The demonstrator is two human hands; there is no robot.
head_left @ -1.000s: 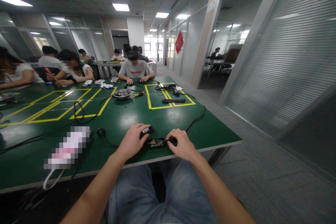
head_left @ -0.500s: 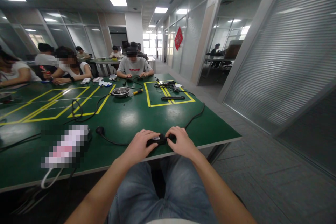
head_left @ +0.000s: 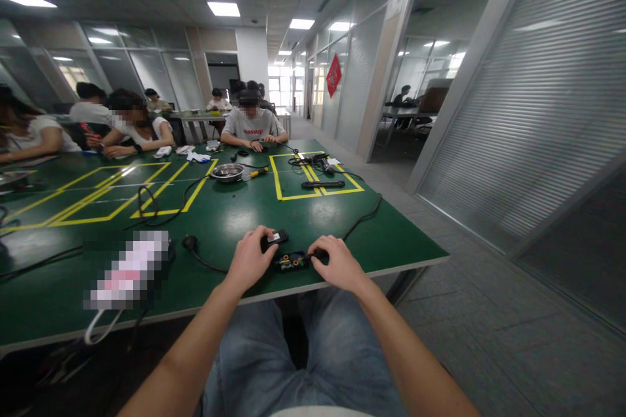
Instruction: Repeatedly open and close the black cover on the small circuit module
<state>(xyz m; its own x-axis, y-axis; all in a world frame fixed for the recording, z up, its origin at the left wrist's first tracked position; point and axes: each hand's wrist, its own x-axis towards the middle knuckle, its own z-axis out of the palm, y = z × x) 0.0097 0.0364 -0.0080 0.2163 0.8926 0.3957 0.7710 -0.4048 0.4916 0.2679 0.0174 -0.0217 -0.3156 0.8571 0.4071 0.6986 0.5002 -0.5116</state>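
My left hand [head_left: 252, 255] is closed on a black cover [head_left: 275, 238] with a white label, lifted off and held to the upper left of a small black box. The box [head_left: 292, 262] lies uncovered on the green table, and wires and small coloured parts show inside it. At the box's right end my right hand [head_left: 335, 259] pinches the black cable [head_left: 319, 253] where it comes out. From the left a second stretch of cable leads to a black plug [head_left: 190, 244] on the table.
Beyond the hands, yellow tape [head_left: 278, 177] frames a black bar [head_left: 323, 184] and tangled cables. A metal bowl [head_left: 227, 172] stands beside a yellow-handled screwdriver [head_left: 258, 172]. A blurred pale object [head_left: 132, 267] lies at left. A co-worker [head_left: 253, 125] sits opposite; the table's right edge is close.
My left hand has lifted the labelled cover off the box and moved it up and left, baring the inside. My right hand stays at the cable end. The co-worker opposite has shifted their hands.
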